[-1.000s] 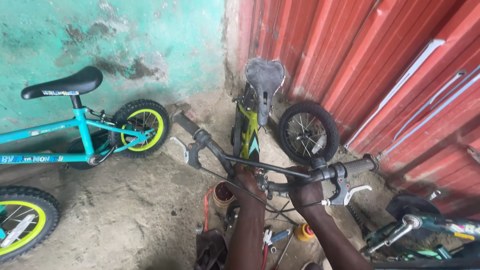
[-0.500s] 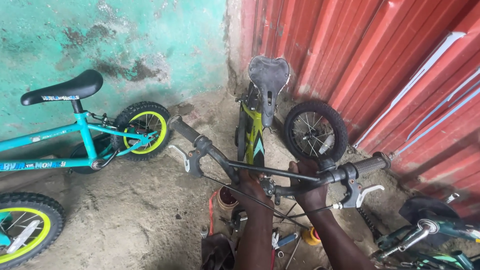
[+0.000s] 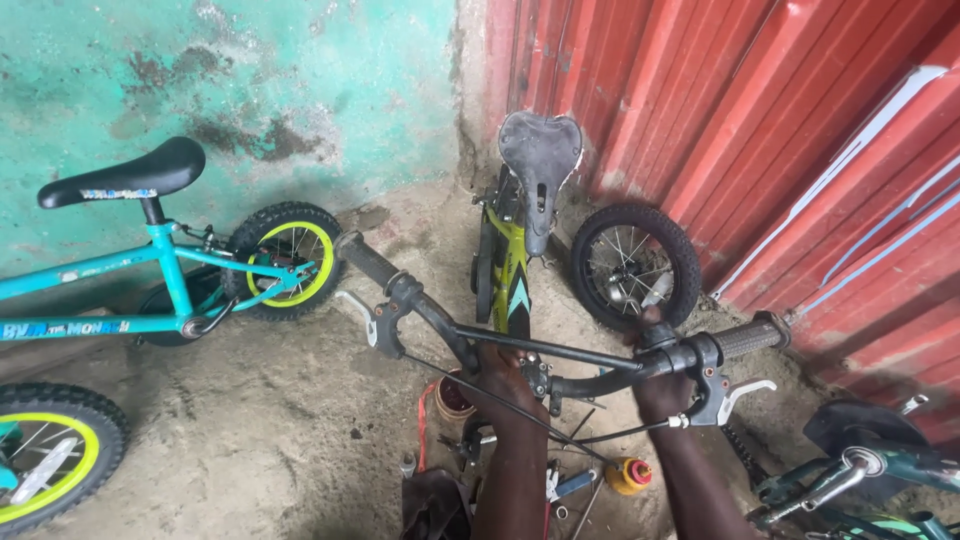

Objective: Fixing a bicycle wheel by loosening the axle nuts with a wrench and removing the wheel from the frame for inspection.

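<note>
The black handlebar (image 3: 560, 352) of a small yellow-green bicycle (image 3: 512, 275) runs crosswise above the concrete floor (image 3: 290, 430). Left hand (image 3: 503, 377) grips the bar near its centre clamp, fingers wrapped over it. Right hand (image 3: 660, 385) grasps the bar just inside the right brake lever (image 3: 735, 395), fingers closed around it.

Two hands (image 3: 505, 375) (image 3: 660, 385), three bikes (image 3: 150, 300) (image 3: 520, 270) (image 3: 870, 480), two saddles (image 3: 125, 172) (image 3: 540, 145), one loose wheel (image 3: 635, 265), two brake levers (image 3: 360, 315) (image 3: 745, 392).
</note>
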